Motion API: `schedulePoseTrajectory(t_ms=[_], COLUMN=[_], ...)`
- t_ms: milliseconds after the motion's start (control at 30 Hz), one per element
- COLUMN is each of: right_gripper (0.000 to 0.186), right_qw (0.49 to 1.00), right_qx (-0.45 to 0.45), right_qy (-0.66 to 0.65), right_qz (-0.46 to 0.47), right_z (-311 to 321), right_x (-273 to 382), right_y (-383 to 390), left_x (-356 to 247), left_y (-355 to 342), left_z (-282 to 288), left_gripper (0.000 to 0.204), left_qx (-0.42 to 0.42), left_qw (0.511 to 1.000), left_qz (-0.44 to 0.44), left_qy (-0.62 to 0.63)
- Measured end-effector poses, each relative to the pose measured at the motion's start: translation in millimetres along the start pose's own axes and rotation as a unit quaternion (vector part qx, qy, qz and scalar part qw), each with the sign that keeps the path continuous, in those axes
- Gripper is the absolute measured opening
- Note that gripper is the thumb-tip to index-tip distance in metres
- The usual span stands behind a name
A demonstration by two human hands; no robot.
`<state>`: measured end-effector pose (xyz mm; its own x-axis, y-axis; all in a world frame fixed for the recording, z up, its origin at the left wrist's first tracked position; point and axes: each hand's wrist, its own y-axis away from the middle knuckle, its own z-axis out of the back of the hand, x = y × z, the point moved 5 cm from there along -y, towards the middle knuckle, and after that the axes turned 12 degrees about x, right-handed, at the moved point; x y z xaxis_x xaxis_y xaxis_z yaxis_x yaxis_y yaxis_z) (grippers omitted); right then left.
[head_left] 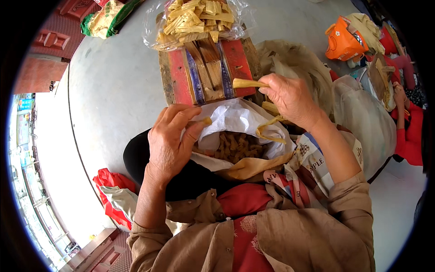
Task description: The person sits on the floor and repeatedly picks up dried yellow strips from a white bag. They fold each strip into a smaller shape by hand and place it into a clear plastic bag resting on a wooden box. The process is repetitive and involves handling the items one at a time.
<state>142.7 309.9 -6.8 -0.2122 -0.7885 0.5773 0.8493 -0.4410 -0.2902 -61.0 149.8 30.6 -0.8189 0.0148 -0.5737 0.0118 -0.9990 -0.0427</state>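
My right hand [290,97] pinches one end of a tan-yellow strip [248,83], which points left over the front of a wooden board. My left hand [170,136] is raised to the left of an open white sack, thumb and fingers closed on a small yellowish piece [207,121]. Many small brown-yellow pieces [239,147] lie inside the white sack [231,115] below my hands. A loose yellow strip [272,122] hangs over the sack's right rim. What the strips are made of, I cannot tell.
Ahead is a red-painted wooden board [176,75] with blue tape, a slot and a clear bag of flat yellow strips [199,20]. Translucent sacks [362,111] stand at right, near an orange basket [345,40] and another person in red [412,131]. Red cloth [113,181] lies left.
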Motion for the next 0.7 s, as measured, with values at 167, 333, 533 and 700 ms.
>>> schedulePoseTrajectory(t_ms=[167, 333, 533, 700], right_gripper=[0.025, 0.029, 0.017, 0.026], right_qw=[0.963, 0.949, 0.976, 0.706], right_qx=[0.032, -0.007, 0.048, 0.33], right_qy=[0.17, 0.165, -0.201, -0.617], right_qz=[0.204, 0.268, 0.075, -0.107], right_z=[-12, -10, -3, -59], right_x=[72, 95, 71, 108], right_y=[21, 25, 37, 64], left_x=[-17, -37, -56, -64], left_y=[25, 52, 67, 60], left_z=[-34, -64, -9, -4], left_gripper=[0.038, 0.032, 0.027, 0.017], left_qx=[0.046, 0.154, 0.08, 0.097], left_qw=[0.962, 0.702, 0.542, 0.683], left_qz=[0.065, 0.164, -0.127, -0.147], left_qy=[0.261, 0.676, 0.827, 0.708])
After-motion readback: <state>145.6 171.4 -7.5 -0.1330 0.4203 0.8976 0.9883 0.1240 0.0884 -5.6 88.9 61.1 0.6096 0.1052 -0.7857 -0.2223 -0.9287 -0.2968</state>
